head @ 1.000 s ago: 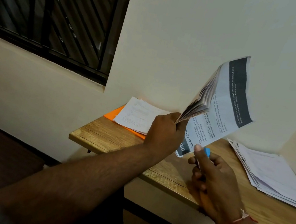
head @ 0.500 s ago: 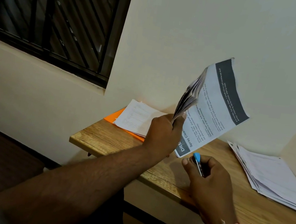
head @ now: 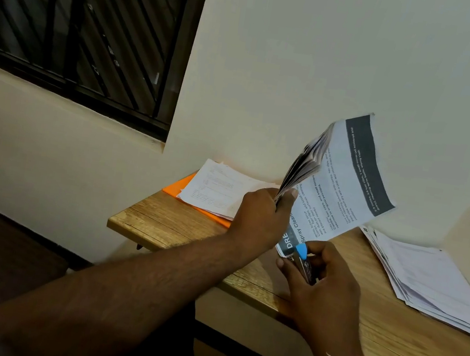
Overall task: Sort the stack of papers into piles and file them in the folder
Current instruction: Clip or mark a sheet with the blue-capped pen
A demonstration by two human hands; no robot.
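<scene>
Head view: orange folder (head: pixel 176 190) under sheets (head: pixel 220 186), paper pile (head: pixel 432 280) at right

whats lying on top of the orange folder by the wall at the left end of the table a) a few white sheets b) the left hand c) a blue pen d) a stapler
A: a few white sheets lie across the orange folder, while the left hand grips a separate bundle of papers and the right hand holds a blue-tipped tool.
</scene>
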